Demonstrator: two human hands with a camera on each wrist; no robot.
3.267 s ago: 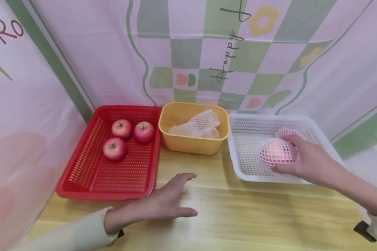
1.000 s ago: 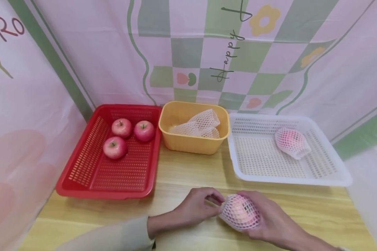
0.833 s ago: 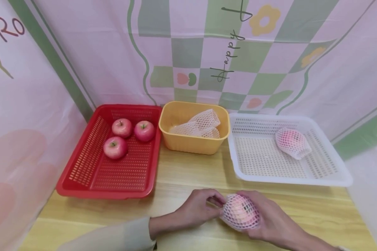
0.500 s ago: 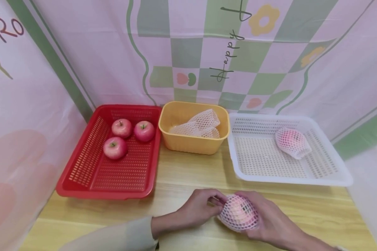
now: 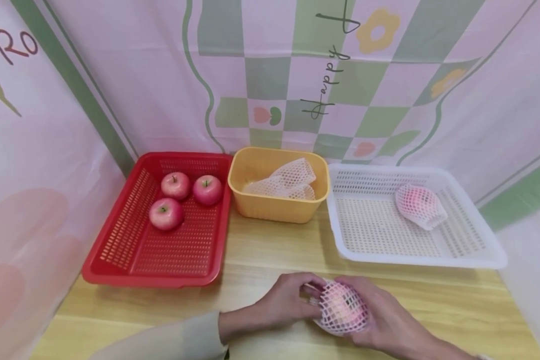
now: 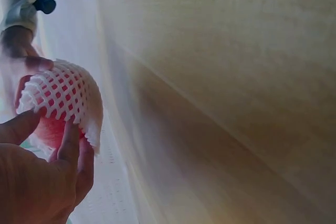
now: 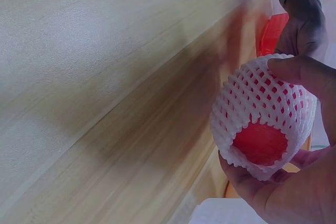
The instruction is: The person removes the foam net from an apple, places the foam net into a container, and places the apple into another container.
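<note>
In the head view, the word "Happy" (image 5: 325,82) stands in thin, dark handwritten letters on the checked cloth (image 5: 267,75), at the upper middle of the frame, just right of centre. It is turned on its side and reads from bottom to top. Above it, another large letter (image 5: 339,20) in the same script is cut off by the top edge and cannot be read surely. At the upper left, "Ro" (image 5: 12,46) stands in brownish-red strokes on pale cloth (image 5: 67,120), slightly slanted.
</note>
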